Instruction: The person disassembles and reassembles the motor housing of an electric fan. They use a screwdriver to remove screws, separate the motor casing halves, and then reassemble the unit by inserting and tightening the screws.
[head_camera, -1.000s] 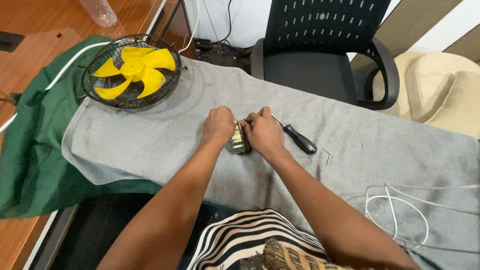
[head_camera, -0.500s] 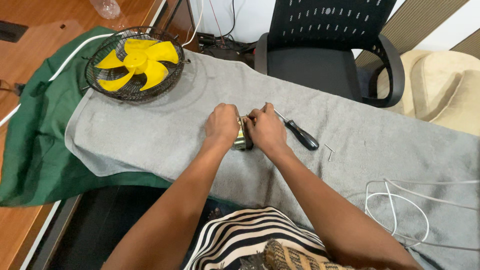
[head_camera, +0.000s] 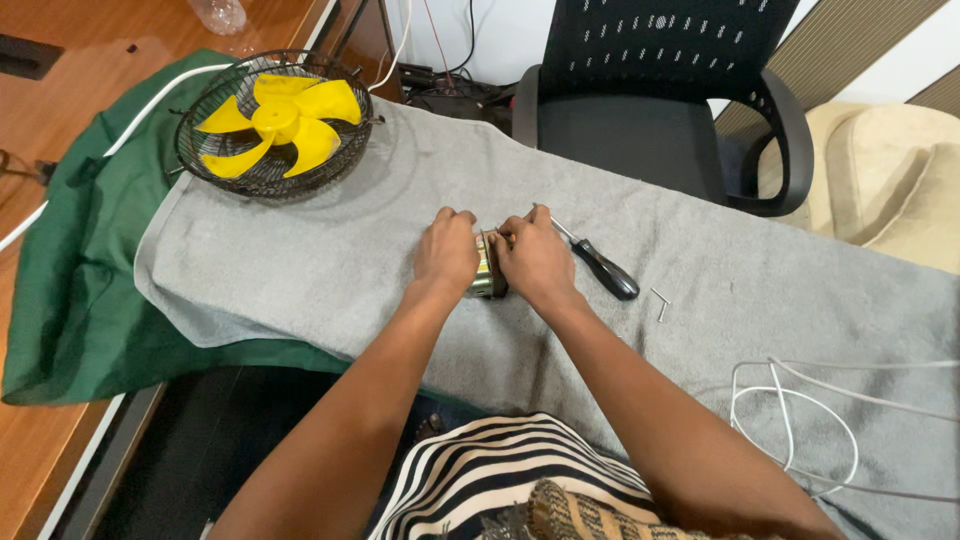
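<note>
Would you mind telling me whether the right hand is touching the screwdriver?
Apart: the head view shows grey towel between the right hand and the screwdriver.

View shifted slightly; hands unmoved on small metal part.

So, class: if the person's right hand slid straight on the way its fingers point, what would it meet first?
Probably nothing new: the right hand already touches the small metal part, with the left hand right behind it.
</note>
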